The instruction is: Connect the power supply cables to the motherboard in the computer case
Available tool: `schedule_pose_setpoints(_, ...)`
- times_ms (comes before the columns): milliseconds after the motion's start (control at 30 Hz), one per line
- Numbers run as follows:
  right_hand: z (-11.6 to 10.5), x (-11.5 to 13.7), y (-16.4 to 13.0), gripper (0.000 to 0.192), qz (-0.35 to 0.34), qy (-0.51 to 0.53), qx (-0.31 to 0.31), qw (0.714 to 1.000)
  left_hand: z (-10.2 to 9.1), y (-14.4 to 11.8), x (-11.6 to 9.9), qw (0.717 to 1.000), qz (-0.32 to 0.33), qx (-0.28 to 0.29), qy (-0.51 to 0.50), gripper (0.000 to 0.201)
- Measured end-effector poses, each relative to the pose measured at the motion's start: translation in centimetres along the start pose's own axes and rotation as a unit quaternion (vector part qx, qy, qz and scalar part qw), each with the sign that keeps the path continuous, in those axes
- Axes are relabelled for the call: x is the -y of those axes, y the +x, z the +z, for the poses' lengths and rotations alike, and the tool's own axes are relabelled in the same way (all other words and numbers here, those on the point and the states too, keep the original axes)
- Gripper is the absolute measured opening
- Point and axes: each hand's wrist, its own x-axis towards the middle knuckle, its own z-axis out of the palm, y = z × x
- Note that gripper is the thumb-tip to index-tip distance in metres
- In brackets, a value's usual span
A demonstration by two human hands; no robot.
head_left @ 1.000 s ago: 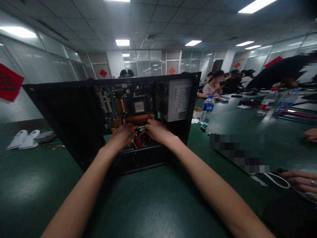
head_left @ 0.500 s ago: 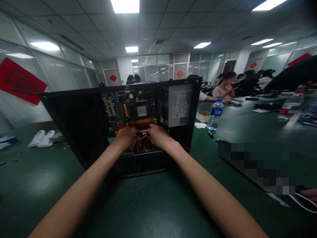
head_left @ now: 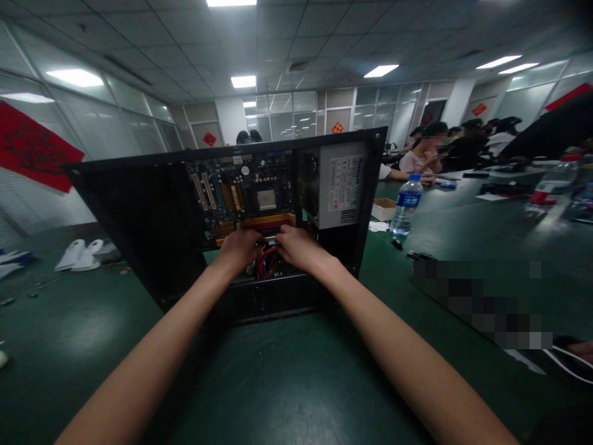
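Observation:
A black computer case stands with its open side facing me. Inside it are a motherboard with a square silver processor and a grey power supply. Both hands reach in at the board's lower edge, just below the yellow and red memory slots. The fingers of my left hand and my right hand are curled, their tips facing each other around a thin pale strip too small to name. Red and yellow cables hang right beneath them.
A blue-capped water bottle and a small open box stand right of the case on the green table. White slippers lie at left. A pixelated dark object lies at right. Several people sit at the back right.
The view has tilted slightly, so the case appears a little higher. Both hands keep their place at the memory slots, with barely any visible movement of the fingers.

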Motion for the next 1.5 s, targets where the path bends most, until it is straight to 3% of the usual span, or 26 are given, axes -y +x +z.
schedule_pose_setpoints(500,-0.1,0.2,-0.1,0.025,0.002,0.006,0.014,1.000,0.1,0.1,-0.6,0.999,-0.030,-0.021,0.020,0.030)
schedule_pose_setpoints(867,0.3,0.1,0.2,0.022,-0.024,0.020,0.036,0.999,1.3,1.0,0.8,1.000,0.001,-0.005,-0.010,0.030)
schedule_pose_setpoints(1500,-0.2,0.7,-0.3,0.020,-0.017,0.008,0.006,1.000,0.9,0.2,0.6,0.999,-0.023,-0.015,-0.041,0.030)
